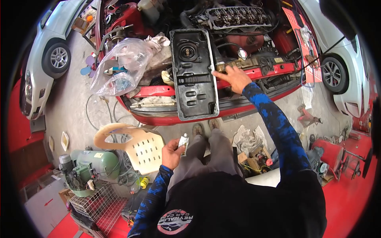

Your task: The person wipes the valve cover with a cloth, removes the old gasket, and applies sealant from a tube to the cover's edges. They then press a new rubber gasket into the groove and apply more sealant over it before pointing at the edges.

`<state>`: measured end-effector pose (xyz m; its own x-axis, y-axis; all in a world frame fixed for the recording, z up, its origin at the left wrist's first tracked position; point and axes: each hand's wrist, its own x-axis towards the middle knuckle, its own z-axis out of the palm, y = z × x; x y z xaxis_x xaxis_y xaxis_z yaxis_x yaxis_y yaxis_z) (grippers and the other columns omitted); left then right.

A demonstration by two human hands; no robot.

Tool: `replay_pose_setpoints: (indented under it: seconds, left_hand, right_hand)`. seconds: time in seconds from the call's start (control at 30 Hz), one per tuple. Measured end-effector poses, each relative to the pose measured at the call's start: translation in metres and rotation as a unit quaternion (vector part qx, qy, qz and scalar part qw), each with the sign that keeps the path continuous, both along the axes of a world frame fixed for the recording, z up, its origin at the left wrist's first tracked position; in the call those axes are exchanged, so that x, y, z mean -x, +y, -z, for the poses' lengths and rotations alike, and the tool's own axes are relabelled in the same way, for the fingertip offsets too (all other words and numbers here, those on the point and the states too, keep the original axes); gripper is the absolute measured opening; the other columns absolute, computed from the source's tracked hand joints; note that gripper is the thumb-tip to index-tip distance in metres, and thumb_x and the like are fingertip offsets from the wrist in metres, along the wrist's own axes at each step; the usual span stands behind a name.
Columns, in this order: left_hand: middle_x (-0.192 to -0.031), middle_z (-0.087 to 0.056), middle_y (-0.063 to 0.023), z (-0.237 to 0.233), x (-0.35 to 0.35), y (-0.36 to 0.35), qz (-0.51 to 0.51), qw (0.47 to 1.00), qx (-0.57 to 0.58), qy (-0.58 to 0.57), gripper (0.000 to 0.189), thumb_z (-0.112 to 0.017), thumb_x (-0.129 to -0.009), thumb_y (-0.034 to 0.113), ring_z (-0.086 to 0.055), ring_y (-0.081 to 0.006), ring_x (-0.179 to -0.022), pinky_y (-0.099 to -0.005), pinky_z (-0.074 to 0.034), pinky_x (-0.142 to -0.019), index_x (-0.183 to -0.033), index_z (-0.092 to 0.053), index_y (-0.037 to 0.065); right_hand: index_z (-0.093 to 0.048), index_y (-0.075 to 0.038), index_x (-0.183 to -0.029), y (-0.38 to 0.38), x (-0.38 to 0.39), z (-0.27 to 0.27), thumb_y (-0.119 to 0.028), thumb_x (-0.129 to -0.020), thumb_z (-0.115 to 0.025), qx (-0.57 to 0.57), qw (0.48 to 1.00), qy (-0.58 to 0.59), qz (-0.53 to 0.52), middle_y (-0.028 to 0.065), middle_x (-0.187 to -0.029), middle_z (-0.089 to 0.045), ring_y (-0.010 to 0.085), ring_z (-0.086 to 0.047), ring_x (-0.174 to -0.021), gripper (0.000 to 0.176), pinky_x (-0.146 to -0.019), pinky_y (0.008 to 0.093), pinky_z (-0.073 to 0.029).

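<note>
A black rectangular cover lies across the red front edge of a car's engine bay, its inner side up, with a grey bead along its rim. One finger of my right hand reaches to the cover's right rim; the fingers are spread and nothing is in them. Lower down, near my lap, my left hand is wrapped round a small white tube, its nozzle end pointing up.
Behind the cover lies the open engine. A clear plastic bag sits left of it. Below are a beige chair, a green compressor, and a crumpled cloth with boxes. Cars stand at both sides.
</note>
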<state>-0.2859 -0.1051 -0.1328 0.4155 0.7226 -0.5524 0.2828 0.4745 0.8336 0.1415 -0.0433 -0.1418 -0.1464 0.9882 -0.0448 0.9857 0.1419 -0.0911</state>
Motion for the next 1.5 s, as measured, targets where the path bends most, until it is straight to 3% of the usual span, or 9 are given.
replay_pose_setpoints:
  seconds: [0.53, 0.77, 0.87, 0.97, 1.1, 1.17, 1.2, 1.27, 1.5]
  left_hand:
    - [-0.099, -0.071, -0.0072, -0.007, 0.03, -0.018, -0.119, 0.993, 0.013, 0.014, 0.031, -0.066, -0.087, -0.004, -0.064, -0.01, -0.084, -0.0249, -0.051, -0.078, -0.118, -0.064, -0.009]
    - [-0.104, -0.071, -0.0075, -0.012, 0.011, -0.011, -0.085, 0.996, 0.024, -0.033, 0.032, -0.065, -0.088, -0.005, -0.065, -0.0107, -0.09, -0.0254, -0.051, -0.082, -0.12, -0.063, -0.008]
    - [-0.105, -0.071, -0.0077, -0.017, -0.002, -0.007, -0.071, 0.996, 0.029, -0.052, 0.032, -0.065, -0.088, -0.005, -0.065, -0.0108, -0.09, -0.0257, -0.051, -0.082, -0.121, -0.063, -0.008]
    - [-0.105, -0.071, -0.0091, -0.025, -0.019, -0.001, -0.041, 0.998, 0.023, -0.051, 0.032, -0.065, -0.088, -0.004, -0.065, -0.0123, -0.091, -0.0267, -0.051, -0.083, -0.12, -0.063, -0.008]
    - [-0.105, -0.072, -0.0089, -0.025, -0.053, 0.01, -0.023, 0.997, 0.029, -0.067, 0.031, -0.066, -0.088, -0.003, -0.066, -0.0135, -0.091, -0.0277, -0.051, -0.085, -0.118, -0.064, -0.008]
    - [-0.105, -0.072, -0.0089, -0.017, -0.073, 0.014, -0.049, 0.993, 0.002, -0.105, 0.031, -0.066, -0.087, -0.006, -0.066, -0.0123, -0.091, -0.0266, -0.051, -0.084, -0.119, -0.064, -0.007]
    - [-0.105, -0.072, -0.0088, -0.018, -0.082, 0.018, -0.058, 0.991, -0.022, -0.12, 0.032, -0.066, -0.087, -0.007, -0.066, -0.012, -0.091, -0.0261, -0.051, -0.083, -0.119, -0.064, -0.007]
    - [-0.104, -0.072, -0.0082, -0.019, -0.097, 0.027, -0.043, 0.992, -0.086, -0.082, 0.031, -0.066, -0.088, -0.007, -0.066, -0.0114, -0.09, -0.0259, -0.052, -0.081, -0.118, -0.065, -0.006]
    - [-0.095, -0.073, -0.0131, -0.04, -0.112, 0.048, 0.031, 0.925, -0.376, 0.049, 0.03, -0.071, -0.084, 0.0, -0.069, -0.0171, -0.084, -0.0308, -0.055, -0.074, -0.113, -0.068, -0.003]
  right_hand:
    - [-0.02, -0.039, -0.157, 0.169, -0.047, 0.004, 0.006, -0.08, -0.052, 0.016, 0.989, -0.005, 0.147, 0.021, -0.123, -0.049, 0.0445, -0.054, -0.107, 0.095, -0.095, 0.0504, -0.048]
    - [-0.023, -0.026, -0.158, 0.015, 0.012, 0.008, 0.009, -0.07, -0.054, 0.007, 0.998, 0.021, 0.059, 0.0249, -0.117, -0.047, 0.0448, -0.053, -0.099, 0.1, -0.085, 0.0536, -0.049]
    - [-0.026, -0.03, -0.156, -0.096, 0.065, -0.013, 0.001, -0.072, -0.062, 0.221, 0.974, 0.044, 0.001, 0.0263, -0.128, -0.046, 0.0441, -0.053, -0.109, 0.097, -0.089, 0.0529, -0.05]
    - [-0.057, -0.026, -0.14, -0.191, 0.101, -0.034, 0.001, -0.071, -0.059, 0.408, 0.868, 0.246, -0.139, 0.0144, -0.11, -0.051, 0.0357, -0.053, -0.11, 0.075, -0.092, 0.0427, -0.049]
    - [-0.043, -0.019, -0.152, -0.2, 0.132, -0.054, 0.009, -0.069, -0.054, 0.216, 0.85, 0.473, -0.079, 0.0088, -0.106, -0.049, 0.0264, -0.054, -0.094, 0.088, -0.084, 0.0357, -0.049]
    - [-0.036, -0.018, -0.155, -0.179, 0.139, -0.061, 0.012, -0.071, -0.055, 0.235, 0.481, 0.792, 0.294, 0.0036, -0.106, -0.048, 0.0169, -0.051, -0.089, 0.092, -0.078, 0.0287, -0.048]
    - [-0.036, -0.018, -0.155, -0.17, 0.145, -0.058, 0.012, -0.071, -0.055, 0.233, 0.481, 0.794, 0.29, 0.0036, -0.106, -0.048, 0.0169, -0.051, -0.089, 0.092, -0.078, 0.0287, -0.048]
    - [-0.033, -0.017, -0.157, -0.153, 0.158, -0.052, 0.013, -0.072, -0.058, 0.196, 0.347, 0.885, 0.239, 0.0003, -0.107, -0.047, 0.0108, -0.049, -0.089, 0.093, -0.075, 0.0245, -0.046]
    - [-0.027, -0.019, -0.159, -0.125, 0.181, -0.043, 0.015, -0.073, -0.055, 0.143, 0.248, 0.939, 0.193, 0.0018, -0.112, -0.05, 0.0136, -0.057, -0.086, 0.096, -0.077, 0.0305, -0.05]
